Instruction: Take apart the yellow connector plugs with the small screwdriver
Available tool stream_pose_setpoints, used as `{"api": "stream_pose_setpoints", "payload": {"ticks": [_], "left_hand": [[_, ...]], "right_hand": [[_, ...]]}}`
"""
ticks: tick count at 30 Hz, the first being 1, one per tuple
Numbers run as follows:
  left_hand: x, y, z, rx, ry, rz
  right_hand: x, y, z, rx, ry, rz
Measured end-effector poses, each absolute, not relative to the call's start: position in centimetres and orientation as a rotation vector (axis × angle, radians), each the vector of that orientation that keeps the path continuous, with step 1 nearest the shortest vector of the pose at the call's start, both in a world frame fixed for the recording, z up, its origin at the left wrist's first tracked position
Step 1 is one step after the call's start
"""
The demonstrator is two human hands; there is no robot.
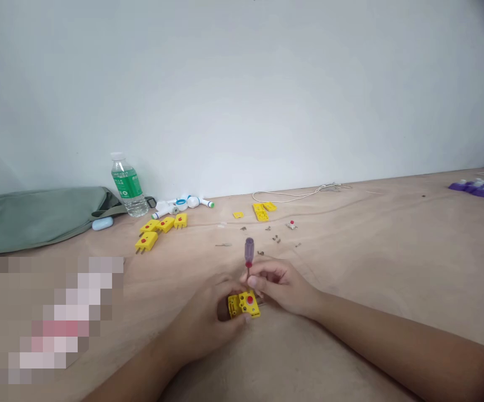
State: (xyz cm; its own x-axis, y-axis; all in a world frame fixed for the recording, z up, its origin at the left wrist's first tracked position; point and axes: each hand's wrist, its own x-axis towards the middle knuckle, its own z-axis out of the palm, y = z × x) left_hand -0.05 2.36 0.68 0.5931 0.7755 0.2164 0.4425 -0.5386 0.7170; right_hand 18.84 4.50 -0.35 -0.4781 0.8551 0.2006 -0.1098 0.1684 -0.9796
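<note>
My left hand [210,307] is closed around a yellow plug [250,308] with a red round button, thumb along its near side and fingers behind it. My right hand [281,285] pinches the shaft of a screwdriver [249,251] with a clear purple handle. The screwdriver stands nearly upright, handle up, over the plug. Its tip is hidden, so I cannot tell whether it touches a screw. Beyond my hands lie small metal parts [261,253] and a small piece with a red button [291,225].
Several yellow two-pin plugs [146,241] lie at left, near a water bottle [127,187] and a green bag [44,218]. Open yellow casings [261,212] and a white cord [284,198] are by the wall. Purple trays [483,190] stand far right. A blurred patch covers the left front.
</note>
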Motion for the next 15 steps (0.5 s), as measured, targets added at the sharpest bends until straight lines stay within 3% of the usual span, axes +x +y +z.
{"api": "stream_pose_setpoints", "payload": {"ticks": [15], "left_hand": [[0.02,2.36,0.86,2.146,0.968,0.650]], "right_hand": [[19.15,4.53,-0.31,-0.759,-1.477,1.574]]}}
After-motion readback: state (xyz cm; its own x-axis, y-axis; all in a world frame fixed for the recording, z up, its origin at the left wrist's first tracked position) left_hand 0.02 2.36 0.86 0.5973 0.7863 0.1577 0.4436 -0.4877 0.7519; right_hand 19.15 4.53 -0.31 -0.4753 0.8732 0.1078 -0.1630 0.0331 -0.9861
